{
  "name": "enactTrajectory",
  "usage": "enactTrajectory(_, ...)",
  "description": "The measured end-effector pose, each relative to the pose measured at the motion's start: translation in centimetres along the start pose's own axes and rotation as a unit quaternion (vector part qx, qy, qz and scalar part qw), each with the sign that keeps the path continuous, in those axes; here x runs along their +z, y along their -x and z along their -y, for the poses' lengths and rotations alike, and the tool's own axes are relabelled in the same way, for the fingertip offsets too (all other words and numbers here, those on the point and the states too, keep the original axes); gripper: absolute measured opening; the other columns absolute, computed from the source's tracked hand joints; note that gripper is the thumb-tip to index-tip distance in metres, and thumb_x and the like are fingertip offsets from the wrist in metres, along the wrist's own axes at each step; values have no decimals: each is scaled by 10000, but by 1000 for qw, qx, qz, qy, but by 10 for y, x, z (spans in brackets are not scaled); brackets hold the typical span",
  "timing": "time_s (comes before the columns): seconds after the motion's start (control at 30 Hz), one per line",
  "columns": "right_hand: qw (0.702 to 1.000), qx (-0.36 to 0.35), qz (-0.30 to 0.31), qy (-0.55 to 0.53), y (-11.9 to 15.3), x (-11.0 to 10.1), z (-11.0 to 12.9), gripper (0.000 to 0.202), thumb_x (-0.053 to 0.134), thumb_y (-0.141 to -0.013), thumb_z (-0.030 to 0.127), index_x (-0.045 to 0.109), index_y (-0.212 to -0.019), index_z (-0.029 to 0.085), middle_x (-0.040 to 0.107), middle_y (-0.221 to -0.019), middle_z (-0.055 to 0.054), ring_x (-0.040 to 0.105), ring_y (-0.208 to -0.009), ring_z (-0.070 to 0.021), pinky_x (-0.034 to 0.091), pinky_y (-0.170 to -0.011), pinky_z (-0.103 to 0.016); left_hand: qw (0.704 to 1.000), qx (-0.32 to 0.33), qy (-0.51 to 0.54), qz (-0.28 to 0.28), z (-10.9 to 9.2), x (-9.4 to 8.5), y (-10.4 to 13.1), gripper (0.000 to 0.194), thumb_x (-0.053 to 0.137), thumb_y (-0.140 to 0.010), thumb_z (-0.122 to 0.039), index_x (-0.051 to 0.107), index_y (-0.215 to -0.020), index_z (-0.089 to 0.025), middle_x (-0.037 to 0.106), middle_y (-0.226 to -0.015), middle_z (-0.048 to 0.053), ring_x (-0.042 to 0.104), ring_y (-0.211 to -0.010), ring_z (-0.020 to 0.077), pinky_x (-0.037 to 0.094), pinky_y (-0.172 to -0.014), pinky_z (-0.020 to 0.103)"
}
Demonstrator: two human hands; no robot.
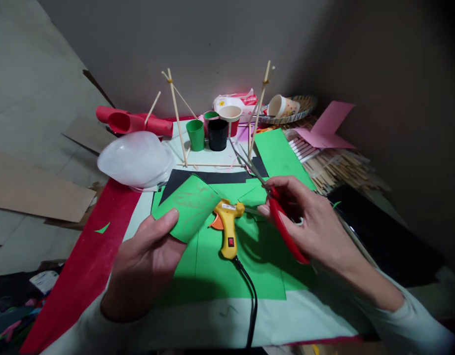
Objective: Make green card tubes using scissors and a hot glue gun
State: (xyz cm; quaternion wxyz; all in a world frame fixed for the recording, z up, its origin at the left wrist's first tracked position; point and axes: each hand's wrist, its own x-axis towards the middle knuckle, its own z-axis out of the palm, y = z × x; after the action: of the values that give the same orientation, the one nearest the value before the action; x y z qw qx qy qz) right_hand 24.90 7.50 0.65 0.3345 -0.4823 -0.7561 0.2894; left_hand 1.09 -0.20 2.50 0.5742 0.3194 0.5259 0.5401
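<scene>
My left hand (149, 256) holds a curved piece of green paper (188, 207), its thumb on the front and the fingers behind. Red-handled scissors (283, 222) are in my right hand (312, 222), with the blades pointing up and to the left, slightly apart. Between my hands a yellow glue gun (228, 229) with an orange trigger lies on green paper sheets (242, 281). Its black cord runs toward the front edge. The scissor blades do not touch the green piece in my left hand.
Behind stand a wooden stick frame (177, 118), a green cup (196, 135) and a black cup (217, 135). Clear plastic lids (133, 158) and red rolls (127, 122) are at left. Bundled sticks (334, 167) and a dark flat object (383, 231) lie right.
</scene>
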Motion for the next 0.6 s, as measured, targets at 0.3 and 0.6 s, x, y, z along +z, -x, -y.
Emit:
enactTrajectory(0.3, 980, -39, 83, 176, -3, -34, -17, 342, 600, -923, 441, 675, -1148, 195, 699, -805, -35, 604, -641, -195, 408, -595, -308, 970, -123, 203, -45, -13, 5, -14, 324, 591, -906, -246, 754, -1165, -138, 817, -1159, 116, 617, -1360, 349, 502, -1153, 527)
enactTrajectory(0.6, 963, -39, 68, 259, 0, -53, -32, 391, 536, -948, 478, 682, -1179, 197, 749, -953, -104, 671, -713, -255, 426, -621, -347, 965, -86, 243, -41, -9, -1, -17, 284, 597, -892, -263, 774, -1103, -192, 838, -1105, 57, 616, -1366, 281, 465, -1185, 455)
